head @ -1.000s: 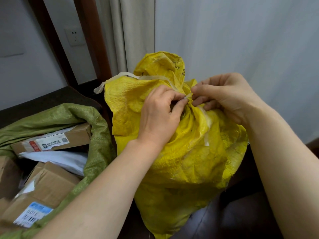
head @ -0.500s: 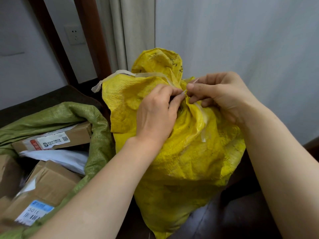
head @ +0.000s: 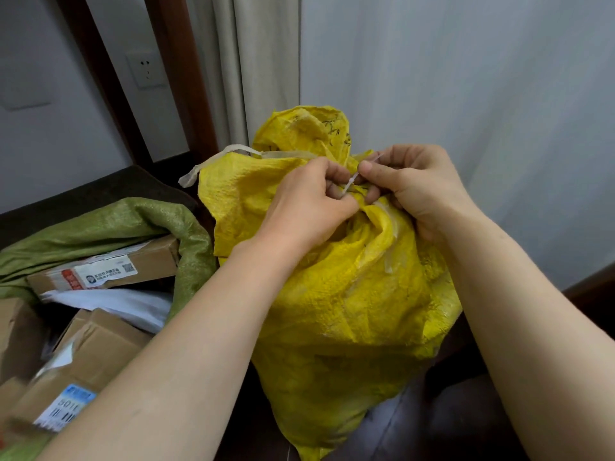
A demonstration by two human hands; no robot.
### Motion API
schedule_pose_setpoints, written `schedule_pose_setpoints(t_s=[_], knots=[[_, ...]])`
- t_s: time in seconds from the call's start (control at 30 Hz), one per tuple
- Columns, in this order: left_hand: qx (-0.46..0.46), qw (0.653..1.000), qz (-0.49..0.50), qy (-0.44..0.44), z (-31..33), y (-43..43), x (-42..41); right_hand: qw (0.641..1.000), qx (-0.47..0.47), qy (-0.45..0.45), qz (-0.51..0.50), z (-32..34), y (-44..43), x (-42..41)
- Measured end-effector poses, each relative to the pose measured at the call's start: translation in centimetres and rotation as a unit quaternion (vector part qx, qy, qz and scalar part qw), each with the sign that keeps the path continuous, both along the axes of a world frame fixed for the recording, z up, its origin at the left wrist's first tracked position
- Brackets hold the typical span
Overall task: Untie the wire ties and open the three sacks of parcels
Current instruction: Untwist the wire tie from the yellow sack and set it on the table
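Left hand (head: pixel 309 204) and right hand (head: pixel 416 191) pinch the white wire tie (head: pixel 351 184) at the gathered neck of the yellow sack (head: pixel 349 294), its strand newly drawn out between them, apparently loosening.

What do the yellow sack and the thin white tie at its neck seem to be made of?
The yellow sack looks like woven plastic: a fine crosshatch weave, crinkled, with a slight sheen. The thin white tie looks like smooth plastic or coated wire; too small to tell.
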State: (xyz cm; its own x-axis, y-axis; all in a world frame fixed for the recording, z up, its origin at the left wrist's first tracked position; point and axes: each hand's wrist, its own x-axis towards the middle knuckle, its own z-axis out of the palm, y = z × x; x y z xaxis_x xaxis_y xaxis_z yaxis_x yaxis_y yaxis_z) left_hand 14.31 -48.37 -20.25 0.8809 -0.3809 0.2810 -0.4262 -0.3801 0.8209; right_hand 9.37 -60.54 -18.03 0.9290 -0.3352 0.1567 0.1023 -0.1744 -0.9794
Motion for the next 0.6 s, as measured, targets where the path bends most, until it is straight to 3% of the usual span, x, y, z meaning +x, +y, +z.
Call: schedule_pose_setpoints(t_s=[0.27, 0.5, 0.6], knots=[[0.036, 0.999, 0.014, 0.000, 0.6, 0.0, -0.2, 1.000, 0.009, 0.001, 0.012, 0.1, 0.4, -0.4], [0.018, 0.982, 0.133, -0.135, -0.1, 0.6, -1.5, 1.000, 0.027, -0.006, 0.005, 0.1, 0.3, 0.0], [-0.046, 0.981, 0.119, -0.149, -0.9, 0.7, -1.3, 0.998, 0.053, -0.018, 0.008, 0.0, 0.0, 0.2]])
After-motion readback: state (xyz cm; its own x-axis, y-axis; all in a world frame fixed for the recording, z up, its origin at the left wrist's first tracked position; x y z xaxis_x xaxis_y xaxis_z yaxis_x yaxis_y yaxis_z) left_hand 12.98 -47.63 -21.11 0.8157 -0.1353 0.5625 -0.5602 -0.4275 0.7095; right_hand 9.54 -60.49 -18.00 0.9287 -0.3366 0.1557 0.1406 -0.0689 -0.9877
